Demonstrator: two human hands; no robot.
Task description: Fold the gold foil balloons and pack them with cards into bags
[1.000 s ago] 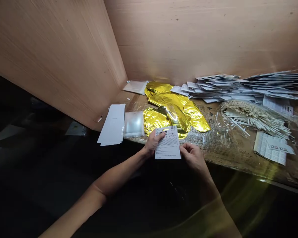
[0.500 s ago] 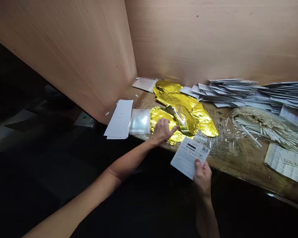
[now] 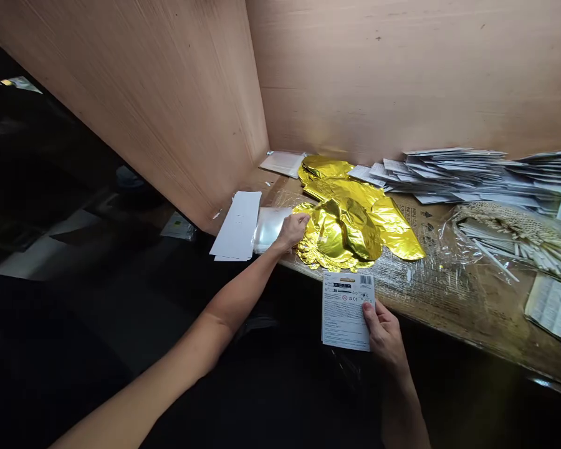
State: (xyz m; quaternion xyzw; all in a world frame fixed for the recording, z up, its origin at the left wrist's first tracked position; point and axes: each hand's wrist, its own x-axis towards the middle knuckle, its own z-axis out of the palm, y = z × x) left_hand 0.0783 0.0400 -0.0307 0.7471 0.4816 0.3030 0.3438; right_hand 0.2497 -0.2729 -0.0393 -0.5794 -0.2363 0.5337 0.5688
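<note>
The person's right hand (image 3: 387, 333) grips a printed card (image 3: 345, 324) in front of the table (image 3: 449, 302); it shows a barcode (image 3: 365, 280) and a CE mark (image 3: 354, 299) (the fine print (image 3: 342, 311) is too small to read). The left arm (image 3: 215, 330) stretches forward, left hand (image 3: 292, 231) curled at the gold foil (image 3: 330, 234); whether it pinches any cannot be told.

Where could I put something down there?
Best is the brown front strip, between the gold foil and the leaflets. Only a small gap lies between the white cards and the back clear sleeves. Paper stacks crowd the back.
</note>
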